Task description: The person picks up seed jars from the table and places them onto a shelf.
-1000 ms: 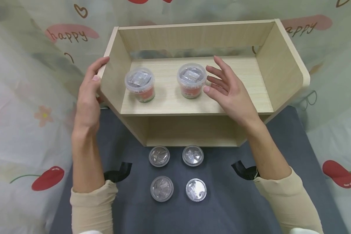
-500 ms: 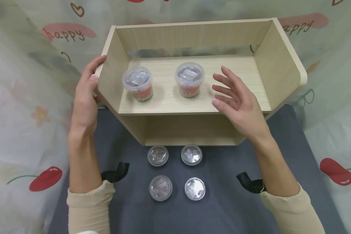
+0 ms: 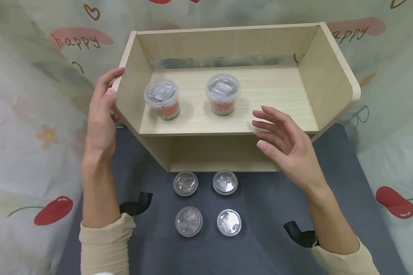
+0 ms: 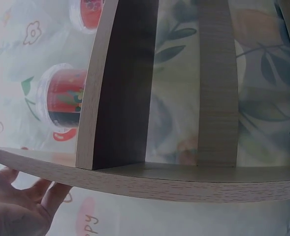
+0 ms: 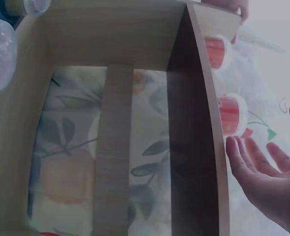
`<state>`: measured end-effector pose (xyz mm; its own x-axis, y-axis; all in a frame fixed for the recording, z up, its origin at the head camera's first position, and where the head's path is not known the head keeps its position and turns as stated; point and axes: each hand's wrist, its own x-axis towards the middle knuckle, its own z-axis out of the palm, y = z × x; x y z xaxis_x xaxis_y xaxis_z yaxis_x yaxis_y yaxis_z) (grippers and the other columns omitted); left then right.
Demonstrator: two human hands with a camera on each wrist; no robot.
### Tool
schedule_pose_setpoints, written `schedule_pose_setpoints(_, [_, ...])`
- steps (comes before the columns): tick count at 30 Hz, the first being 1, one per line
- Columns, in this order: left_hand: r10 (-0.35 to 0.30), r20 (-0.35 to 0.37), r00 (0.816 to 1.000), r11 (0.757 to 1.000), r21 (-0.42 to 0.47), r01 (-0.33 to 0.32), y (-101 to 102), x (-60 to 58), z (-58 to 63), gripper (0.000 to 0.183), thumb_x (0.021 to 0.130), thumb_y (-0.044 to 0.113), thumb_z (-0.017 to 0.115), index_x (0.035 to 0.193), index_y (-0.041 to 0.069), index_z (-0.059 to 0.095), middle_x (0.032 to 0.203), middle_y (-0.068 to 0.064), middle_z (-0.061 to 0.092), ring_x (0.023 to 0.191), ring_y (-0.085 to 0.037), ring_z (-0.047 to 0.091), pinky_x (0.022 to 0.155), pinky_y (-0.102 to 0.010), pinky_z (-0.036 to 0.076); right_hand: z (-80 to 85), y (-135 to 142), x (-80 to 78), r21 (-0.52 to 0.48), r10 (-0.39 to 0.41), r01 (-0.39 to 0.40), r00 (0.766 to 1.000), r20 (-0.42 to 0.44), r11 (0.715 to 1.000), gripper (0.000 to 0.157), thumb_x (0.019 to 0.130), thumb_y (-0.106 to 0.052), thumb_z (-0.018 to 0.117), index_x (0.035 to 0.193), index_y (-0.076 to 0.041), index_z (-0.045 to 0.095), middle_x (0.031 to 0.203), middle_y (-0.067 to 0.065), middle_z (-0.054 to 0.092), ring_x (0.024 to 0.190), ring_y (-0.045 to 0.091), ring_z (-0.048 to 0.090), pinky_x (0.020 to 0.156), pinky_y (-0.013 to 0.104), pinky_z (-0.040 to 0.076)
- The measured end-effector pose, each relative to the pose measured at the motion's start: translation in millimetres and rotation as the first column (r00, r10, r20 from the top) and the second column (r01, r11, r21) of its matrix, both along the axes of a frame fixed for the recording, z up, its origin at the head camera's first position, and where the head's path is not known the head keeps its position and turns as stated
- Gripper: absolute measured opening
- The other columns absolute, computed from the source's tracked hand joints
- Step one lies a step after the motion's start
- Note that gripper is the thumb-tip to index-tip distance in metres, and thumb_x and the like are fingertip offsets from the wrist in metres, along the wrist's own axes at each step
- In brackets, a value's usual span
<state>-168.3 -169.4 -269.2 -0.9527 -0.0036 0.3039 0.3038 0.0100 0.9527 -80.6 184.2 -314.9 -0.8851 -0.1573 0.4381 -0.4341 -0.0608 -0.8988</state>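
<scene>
My left hand (image 3: 101,110) grips the left side panel of a pale two-tier wooden shelf (image 3: 227,38), thumb on the front edge and fingers behind it. Two clear lidded plastic tubs with red labels stand upright on the upper board: the left tub (image 3: 162,99) near the side panel, the other tub (image 3: 223,94) near the middle. Through their lids show silvery packets. My right hand (image 3: 289,149), fingers loosely bent and holding nothing, hovers in front of the upper board's right part. In the right wrist view, its fingertips (image 5: 233,147) appear close to the board's front edge.
Several more lidded tubs, among them a back-left tub (image 3: 186,183) and a front-right tub (image 3: 229,222), stand in two rows on the dark grey cloth (image 3: 261,252) before the shelf. A patterned curtain (image 3: 48,114) surrounds the table at the back and sides.
My right hand has drawn back from beside the middle tub, toward me and slightly right. My left hand keeps its grip on the side panel, and both shelf tubs stay in place.
</scene>
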Motion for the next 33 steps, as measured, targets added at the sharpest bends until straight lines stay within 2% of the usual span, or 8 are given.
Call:
schedule_pose_setpoints(4, [0.003, -0.011, 1.0, 1.0, 0.021, -0.003, 1, -0.5, -0.4, 0.043, 0.099, 0.015, 0.034, 0.136, 0.017, 0.056, 0.133, -0.01, 0.053, 0.092, -0.023, 0.054, 0.063, -0.032, 0.041, -9.4, 3, 7.5, -0.013, 0.036, -0.037, 0.999, -0.035, 0.999, 0.065, 0.082, 0.026, 0.057, 0.143, 0.012, 0.039, 0.138, 0.034, 0.047, 0.123, 0.041, 0.054, 0.099, 0.04, 0.048])
schedule_pose_setpoints(9, [0.02, -0.027, 0.999, 1.0, 0.021, -0.019, 0, -0.2, -1.2, 0.044, 0.099, 0.015, 0.034, 0.135, 0.016, 0.057, 0.13, -0.01, 0.053, 0.089, -0.022, 0.054, 0.061, -0.031, 0.04, -21.1, 7, 14.8, 0.004, 0.063, -0.063, 0.996, -0.06, 0.998, 0.067, 0.08, 0.028, 0.056, 0.143, 0.012, 0.04, 0.136, 0.034, 0.048, 0.122, 0.039, 0.054, 0.099, 0.04, 0.048])
schedule_pose_setpoints(17, [0.032, -0.039, 0.999, 0.999, 0.009, -0.032, 0, -0.8, -2.9, 0.043, 0.098, 0.015, 0.034, 0.135, 0.017, 0.056, 0.13, -0.01, 0.053, 0.091, -0.023, 0.054, 0.063, -0.033, 0.039, -41.6, 12, 24.4, 0.045, 0.093, -0.092, 0.995, -0.027, 0.995, 0.068, 0.08, 0.028, 0.058, 0.143, 0.01, 0.042, 0.135, 0.033, 0.05, 0.124, 0.038, 0.053, 0.099, 0.039, 0.048])
schedule_pose_setpoints(26, [0.053, -0.038, 0.998, 0.998, -0.027, -0.054, 2, -0.2, -6.3, 0.044, 0.098, 0.018, 0.032, 0.135, 0.02, 0.057, 0.128, -0.008, 0.055, 0.093, -0.022, 0.051, 0.066, -0.034, 0.033, -67.3, 16, 35.6, 0.089, 0.103, -0.105, 0.994, 0.021, 0.99, 0.068, 0.081, 0.025, 0.061, 0.144, 0.007, 0.042, 0.135, 0.031, 0.051, 0.123, 0.034, 0.054, 0.097, 0.035, 0.049])
schedule_pose_setpoints(33, [0.06, -0.038, 0.997, 0.998, -0.002, -0.06, 2, -2.0, -6.5, 0.044, 0.098, 0.018, 0.032, 0.134, 0.019, 0.058, 0.126, -0.008, 0.055, 0.088, -0.021, 0.051, 0.064, -0.032, 0.03, -92.0, 13, 42.3, 0.077, 0.092, -0.09, 0.995, -0.026, 0.993, 0.064, 0.08, 0.026, 0.061, 0.14, 0.013, 0.043, 0.131, 0.032, 0.053, 0.12, 0.033, 0.057, 0.096, 0.035, 0.05])
